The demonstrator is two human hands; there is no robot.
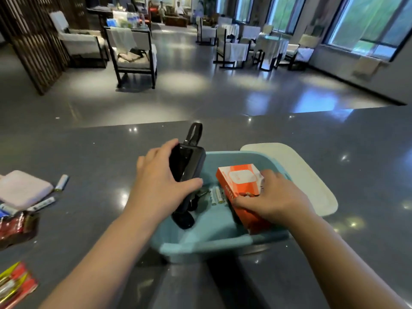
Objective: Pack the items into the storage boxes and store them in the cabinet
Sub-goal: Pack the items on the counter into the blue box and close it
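Two bare hands load a light blue plastic storage box (214,244) on a polished grey stone countertop (334,134).

The left hand (160,186) wraps its fingers and thumb around a glossy black, slab-shaped power bank (186,166), tilted over the box's left side, its long axis running from the near edge toward the far edge and its strap loop pointing away from the person. The right hand (270,197) clamps a rectangular orange-and-white cardboard carton (239,186) inside the box's right half, its long axis also running near to far. Two small cylindrical white batteries (217,195) lie on the box floor between them. A flat white lid (301,175) with rounded corners lies touching the box's right side. Near the left edge sit a folded pale cloth (22,188), another battery (62,182) and crinkled red packets (15,284).
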